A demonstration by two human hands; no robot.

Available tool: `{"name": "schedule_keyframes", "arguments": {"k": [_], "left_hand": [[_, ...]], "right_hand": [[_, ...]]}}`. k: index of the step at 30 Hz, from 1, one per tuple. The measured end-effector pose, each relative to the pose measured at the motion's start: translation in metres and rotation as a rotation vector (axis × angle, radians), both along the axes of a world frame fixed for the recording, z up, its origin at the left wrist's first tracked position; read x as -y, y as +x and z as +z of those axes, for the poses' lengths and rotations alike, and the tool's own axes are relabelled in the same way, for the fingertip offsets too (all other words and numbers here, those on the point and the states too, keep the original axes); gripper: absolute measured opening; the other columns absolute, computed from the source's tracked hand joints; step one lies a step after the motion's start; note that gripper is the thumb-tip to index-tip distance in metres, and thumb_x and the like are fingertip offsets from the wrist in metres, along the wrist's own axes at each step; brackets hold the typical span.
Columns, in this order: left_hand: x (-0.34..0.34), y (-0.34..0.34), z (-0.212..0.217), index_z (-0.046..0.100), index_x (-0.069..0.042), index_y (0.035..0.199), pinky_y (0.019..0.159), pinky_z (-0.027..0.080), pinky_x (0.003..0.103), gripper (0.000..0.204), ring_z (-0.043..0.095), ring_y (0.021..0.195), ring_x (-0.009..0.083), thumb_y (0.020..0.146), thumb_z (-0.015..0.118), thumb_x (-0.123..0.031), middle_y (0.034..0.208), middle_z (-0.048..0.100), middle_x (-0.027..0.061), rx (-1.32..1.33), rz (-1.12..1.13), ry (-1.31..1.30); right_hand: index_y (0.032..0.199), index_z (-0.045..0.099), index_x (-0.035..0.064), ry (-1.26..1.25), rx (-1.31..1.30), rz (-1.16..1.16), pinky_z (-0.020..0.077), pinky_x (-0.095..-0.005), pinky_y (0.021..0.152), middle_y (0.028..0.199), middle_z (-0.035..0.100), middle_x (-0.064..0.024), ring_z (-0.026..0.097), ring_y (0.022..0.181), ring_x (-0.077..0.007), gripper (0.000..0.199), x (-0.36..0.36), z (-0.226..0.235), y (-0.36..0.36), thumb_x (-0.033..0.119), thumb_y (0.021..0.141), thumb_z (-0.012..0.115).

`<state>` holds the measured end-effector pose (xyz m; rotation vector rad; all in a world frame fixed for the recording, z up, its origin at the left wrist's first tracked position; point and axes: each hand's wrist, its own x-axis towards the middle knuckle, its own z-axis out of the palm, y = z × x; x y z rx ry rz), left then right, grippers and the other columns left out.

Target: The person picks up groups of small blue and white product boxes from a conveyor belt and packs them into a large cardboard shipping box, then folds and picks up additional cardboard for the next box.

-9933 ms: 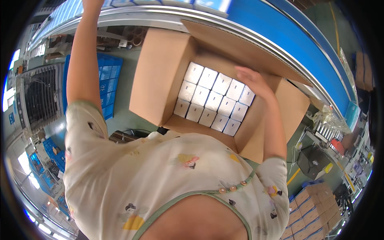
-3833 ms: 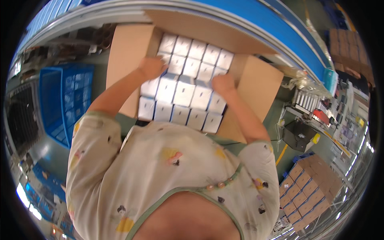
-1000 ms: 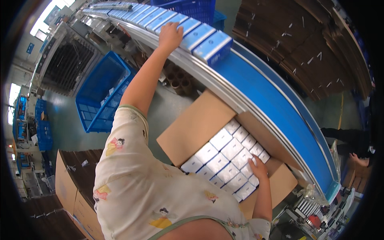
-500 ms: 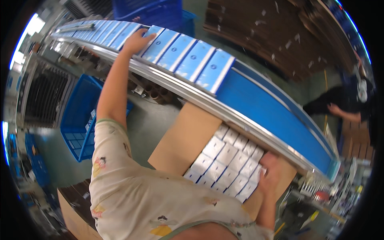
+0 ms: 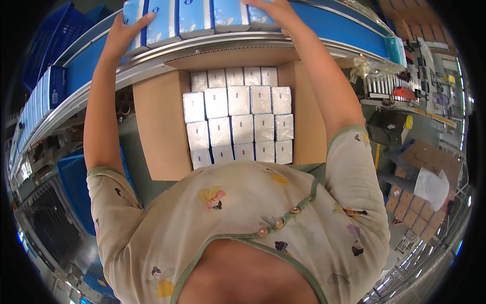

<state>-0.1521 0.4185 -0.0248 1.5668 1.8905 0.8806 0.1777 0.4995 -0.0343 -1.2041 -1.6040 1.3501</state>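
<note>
A row of several blue-and-white tissue packs (image 5: 194,17) stands side by side on the belt, cut off by the top edge of the view. My left hand (image 5: 123,36) grips the row's left end, its thumb lying over the front of the packs. At the other end my right hand (image 5: 276,14) is closed on the rightmost packs, its fingertips partly hidden. Below the belt, an open cardboard carton (image 5: 158,126) holds rows of the same kind of packs (image 5: 243,129), white ends up. My shirt hides the carton's near side.
The blue conveyor belt (image 5: 91,62) has a metal side rail (image 5: 147,68) between it and the carton. More tissue packs (image 5: 43,99) stand further left on it. A blue crate (image 5: 76,169) is low at left; stacked cartons (image 5: 412,213) and a roller section (image 5: 382,85) lie right.
My right hand has left the carton and now holds the row's right end. My left hand is at its left end, and a gap separates this row from the packs behind. The view has turned.
</note>
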Motion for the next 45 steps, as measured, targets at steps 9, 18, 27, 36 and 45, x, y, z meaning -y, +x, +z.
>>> {"name": "schedule_keyframes", "arguments": {"k": [9, 18, 27, 36, 45], "left_hand": [[0.111, 0.067, 0.068, 0.038, 0.003, 0.12, 0.08, 0.047, 0.032, 0.089, 0.057, 0.09, 0.024, 0.057, 0.077, -0.048, 0.1, 0.052, 0.0135, -0.094, 0.192, 0.59], [0.171, 0.126, -0.072, 0.03, 0.003, 0.127, 0.066, 0.051, 0.035, 0.095, 0.063, 0.077, 0.0308, 0.062, 0.072, -0.053, 0.086, 0.062, 0.0198, -0.224, 0.097, -0.006], [0.165, 0.107, -0.078, 0.026, -0.032, 0.136, 0.091, 0.043, 0.041, 0.092, 0.042, 0.118, 0.0333, 0.06, 0.067, -0.063, 0.145, 0.016, 0.0115, -0.907, -0.469, -0.064], [0.063, 0.102, -0.079, 0.053, -0.017, 0.117, 0.073, 0.05, 0.034, 0.061, 0.061, 0.089, 0.0281, 0.07, 0.063, -0.054, 0.11, 0.058, 0.0109, -0.646, -0.468, -0.445], [0.182, 0.128, -0.106, 0.053, -0.009, 0.115, 0.098, 0.031, 0.044, 0.034, 0.039, 0.121, 0.0282, 0.083, 0.055, -0.023, 0.128, 0.046, 0.0081, -0.685, -0.118, 0.133]], "right_hand": [[0.122, 0.039, -0.0024, 0.519, -0.029, -0.204, 0.043, -0.0316, 0.084, 0.106, 0.054, -0.0101, 0.053, 0.096, -0.0176, 0.071, 0.127, 0.083, 0.067, 0.025, 0.068, 0.075], [0.122, 0.031, -0.0041, -0.072, 0.451, -0.23, 0.0461, -0.0365, 0.081, 0.108, 0.053, -0.0209, 0.056, 0.097, -0.0269, 0.083, 0.201, -0.052, 0.097, 0.038, 0.065, 0.075], [0.135, 0.027, 0.0344, 0.538, 1.175, 0.388, 0.0302, -0.0624, 0.089, 0.141, 0.022, -0.0165, 0.025, 0.125, -0.0441, 0.092, 0.173, -0.034, 0.058, 0.057, 0.058, 0.071], [0.126, 0.046, 0.0089, -0.174, 1.08, 0.665, 0.0405, -0.0323, 0.091, 0.121, 0.052, -0.0165, 0.053, 0.107, -0.0303, 0.078, 0.059, -0.062, 0.03, 0.061, 0.069, 0.06], [0.103, 0.06, 0.006, -0.136, 0.716, 0.064, 0.0466, -0.0286, 0.067, 0.084, 0.063, -0.0103, 0.06, 0.075, -0.0183, 0.027, 0.235, -0.049, 0.14, 0.024, 0.082, 0.059]]}}
